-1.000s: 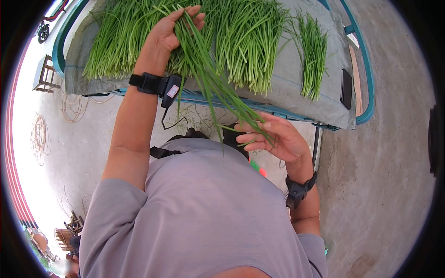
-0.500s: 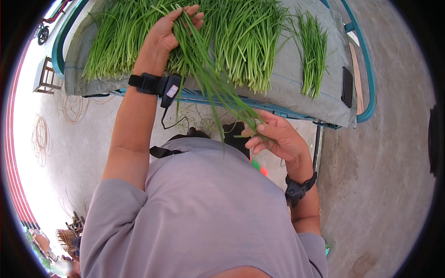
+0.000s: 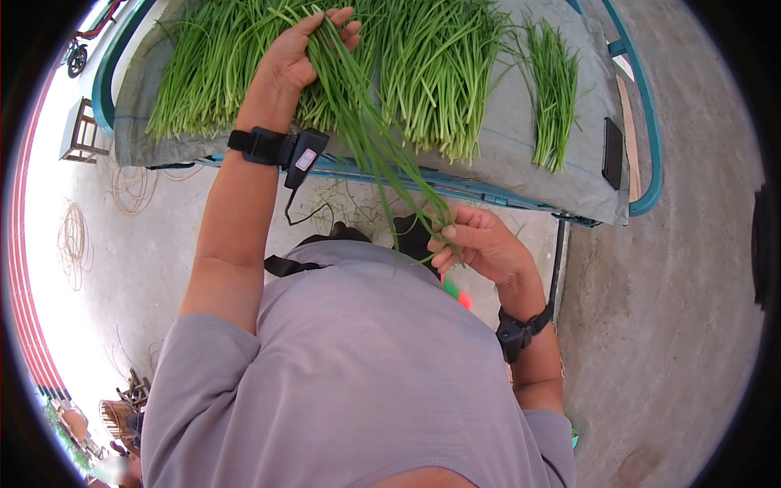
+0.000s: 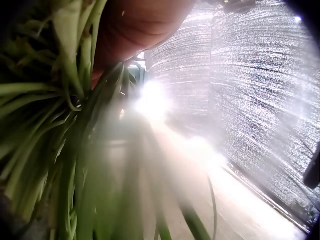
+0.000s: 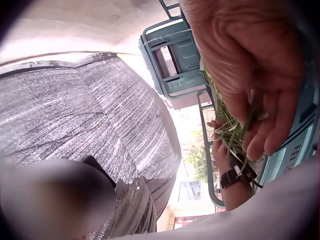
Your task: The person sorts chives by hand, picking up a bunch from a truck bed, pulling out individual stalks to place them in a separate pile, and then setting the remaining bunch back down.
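In the head view a loose bunch of garlic chives (image 3: 370,134) hangs slantwise between the two hands. My left hand (image 3: 291,63) grips its pale end, above the laid-out chives. Thumb and fingers of my right hand (image 3: 488,248) pinch the drooping leaf tips, just in front of the shirt. The right wrist view shows that hand (image 5: 255,75) from close up, with thin green blades (image 5: 254,112) between its fingers. Leaves (image 4: 70,165) fill the left of the left wrist view, beneath part of the hand (image 4: 135,30).
Thick rows of chives (image 3: 439,89) lie on a grey sheet (image 3: 500,146) over a blue-framed cart (image 3: 648,138). A smaller bundle (image 3: 555,102) and a black phone (image 3: 612,153) lie at the right. Leaf scraps (image 3: 346,203) litter the floor; a stool (image 3: 81,134) stands left.
My right hand's fingers have closed from spread to a pinch on the leaf tips, and the hand has shifted slightly left. The left hand keeps its hold, nearly still.
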{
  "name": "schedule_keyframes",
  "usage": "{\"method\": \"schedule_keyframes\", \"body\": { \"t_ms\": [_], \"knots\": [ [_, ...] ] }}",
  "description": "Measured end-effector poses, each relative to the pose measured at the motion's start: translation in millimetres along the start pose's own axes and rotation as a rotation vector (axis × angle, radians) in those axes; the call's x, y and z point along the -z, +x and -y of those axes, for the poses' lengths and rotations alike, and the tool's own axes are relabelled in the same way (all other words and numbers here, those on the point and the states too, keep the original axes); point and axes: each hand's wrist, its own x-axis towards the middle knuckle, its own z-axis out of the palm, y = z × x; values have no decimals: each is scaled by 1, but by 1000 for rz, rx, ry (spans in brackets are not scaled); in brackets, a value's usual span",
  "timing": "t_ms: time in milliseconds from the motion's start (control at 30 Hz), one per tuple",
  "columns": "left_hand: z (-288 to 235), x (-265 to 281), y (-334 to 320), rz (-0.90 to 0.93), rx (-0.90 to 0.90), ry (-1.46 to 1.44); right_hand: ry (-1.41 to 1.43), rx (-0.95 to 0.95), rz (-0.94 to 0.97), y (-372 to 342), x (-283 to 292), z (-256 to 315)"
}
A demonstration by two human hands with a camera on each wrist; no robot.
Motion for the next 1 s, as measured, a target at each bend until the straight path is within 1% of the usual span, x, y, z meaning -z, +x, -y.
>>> {"method": "schedule_keyframes", "body": {
  "t_ms": [167,233,300,400,433,600,700,800,933,1000],
  "knots": [
    [1,9,3,16,-10,11,37,-18,-20,2,5,-4],
    [2,-1,-1,26,-10,12,33,-25,-1,3,8,-3],
    [6,-12,-7,41,-18,4,-7,-33,-36,3,5,-2],
    [5,-8,-5,137,16,-18,-59,-54,-72,4,-2,-2],
    [5,-8,-5,145,21,-21,-76,-61,-82,4,-3,-3],
    [5,-8,-5,195,42,-46,-161,-139,-48,8,-4,-4],
    [7,-15,-7,37,-11,35,-203,-184,-63,13,-2,-10],
    [4,5,3,-17,-28,65,-219,-205,-84,15,-6,-14],
    [6,14,7,-11,-39,56,-238,-243,-60,14,-8,-14],
    [5,15,8,3,-38,56,-250,-279,-59,16,-2,-24]
  ]
}}
